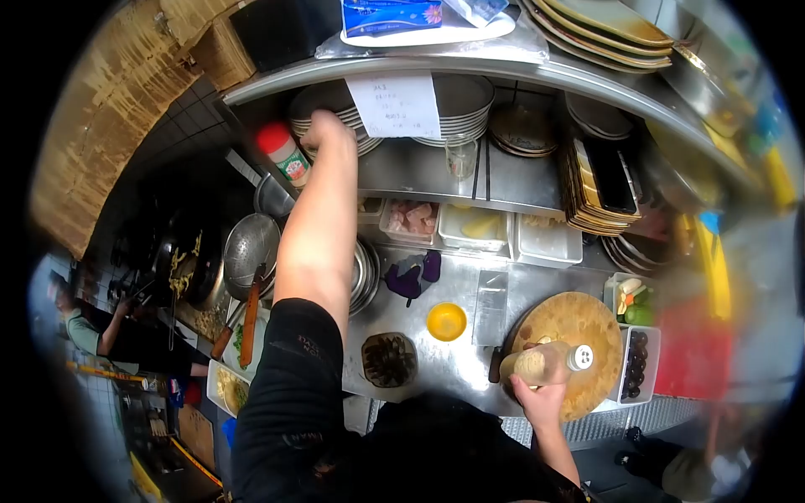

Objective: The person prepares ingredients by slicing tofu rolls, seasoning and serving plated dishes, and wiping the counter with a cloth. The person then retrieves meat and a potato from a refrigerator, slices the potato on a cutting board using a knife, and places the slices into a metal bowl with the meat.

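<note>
My right hand (543, 407) is closed around a clear shaker bottle (549, 365) with a white cap with holes and pale contents. The bottle lies tilted over a round wooden chopping board (579, 314). A cleaver (495, 365) rests at the board's left edge, partly hidden. My left hand (329, 132) reaches up to the shelf, at a stack of plates (369, 144). Its fingers are curled, and whatever they grip is hidden. Just left of it stands a jar with a red lid (285, 152). A yellow bowl (446, 321) sits on the steel counter.
Trays of raw meat (411, 220) and other food line the counter's back. A dark fluted bowl (389, 359) and a dark purple item (412, 275) lie nearby. Strainer (251, 245) and wooden handles are at left. One person (101, 327) works by a wok; another (700, 469) stands lower right.
</note>
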Demonstrator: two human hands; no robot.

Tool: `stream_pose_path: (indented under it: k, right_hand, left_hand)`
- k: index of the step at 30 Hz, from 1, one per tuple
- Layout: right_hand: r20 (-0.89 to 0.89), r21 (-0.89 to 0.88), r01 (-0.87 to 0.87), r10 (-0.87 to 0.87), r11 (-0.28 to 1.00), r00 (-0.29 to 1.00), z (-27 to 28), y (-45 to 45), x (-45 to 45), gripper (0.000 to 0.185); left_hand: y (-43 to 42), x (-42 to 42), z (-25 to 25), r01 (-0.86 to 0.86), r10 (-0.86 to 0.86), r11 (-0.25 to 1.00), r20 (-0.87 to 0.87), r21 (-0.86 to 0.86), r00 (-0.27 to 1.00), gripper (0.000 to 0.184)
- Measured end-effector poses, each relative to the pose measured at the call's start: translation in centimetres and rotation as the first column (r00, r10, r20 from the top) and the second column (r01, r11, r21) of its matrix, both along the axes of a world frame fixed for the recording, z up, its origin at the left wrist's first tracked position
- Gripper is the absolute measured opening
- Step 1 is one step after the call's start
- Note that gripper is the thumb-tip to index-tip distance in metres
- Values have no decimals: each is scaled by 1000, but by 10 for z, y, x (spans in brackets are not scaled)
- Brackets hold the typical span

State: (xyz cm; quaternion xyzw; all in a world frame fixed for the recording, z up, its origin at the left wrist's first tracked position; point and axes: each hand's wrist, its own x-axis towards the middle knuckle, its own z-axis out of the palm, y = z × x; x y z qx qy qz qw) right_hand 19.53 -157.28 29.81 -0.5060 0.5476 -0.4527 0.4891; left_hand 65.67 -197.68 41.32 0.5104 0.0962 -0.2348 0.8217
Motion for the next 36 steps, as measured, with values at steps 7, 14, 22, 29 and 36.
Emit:
stream_pose_path:
  k: [7,14,22,29,36]
  right_hand:
    - [-99,-25,-75,72,997,993,5,-12,12,58]
    - [-117,-141,-181,165,973,979,5,-37,30,60]
    - [-112,-182,-201,183,962,977,31,-145,111,63]
    - [-377,-277,-425,309,862,873,47,-218,225,75]
    - [-579,-257,-471,257,844,774,58,-281,303,72]
  left_hand:
    - [1,25,-3,135,-142,986,64,98,988,49]
    - [14,21,0,217,-258,963,306,160,916,40]
    - [118,11,-43,448,-397,893,407,-35,823,37]
    - [363,-53,-86,493,-522,835,632,244,573,67]
    - [534,-60,-147,345,-574,814,555,468,601,57]
